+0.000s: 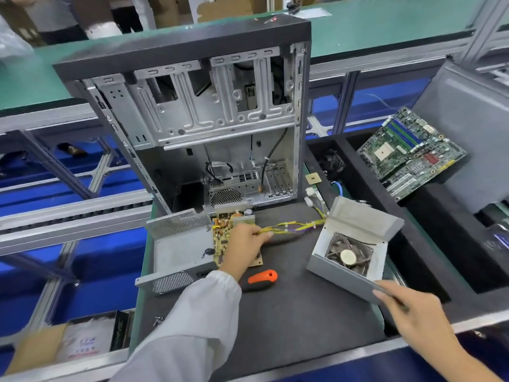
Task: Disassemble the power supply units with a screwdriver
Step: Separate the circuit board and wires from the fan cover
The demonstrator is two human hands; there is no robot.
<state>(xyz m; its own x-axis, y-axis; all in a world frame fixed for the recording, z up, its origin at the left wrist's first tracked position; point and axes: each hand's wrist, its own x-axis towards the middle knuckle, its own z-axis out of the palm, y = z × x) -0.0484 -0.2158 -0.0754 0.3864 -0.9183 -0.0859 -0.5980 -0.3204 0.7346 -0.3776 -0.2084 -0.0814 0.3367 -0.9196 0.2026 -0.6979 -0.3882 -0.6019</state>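
Wires (289, 226), yellow and purple, sit pinched in my left hand (242, 245) over the circuit board (224, 238) mid-table (289, 312). My right hand (413, 312) grips the near corner of the grey fan cover (355, 244) by the table's right edge, fingers curled. I see the orange-handled screwdriver (261, 279) lying between them, untouched.

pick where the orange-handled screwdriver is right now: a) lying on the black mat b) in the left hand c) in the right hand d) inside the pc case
a, the orange-handled screwdriver lies on the black mat by the left sleeve, while the left hand holds the yellow wire bundle and the right hand grips the fan housing.
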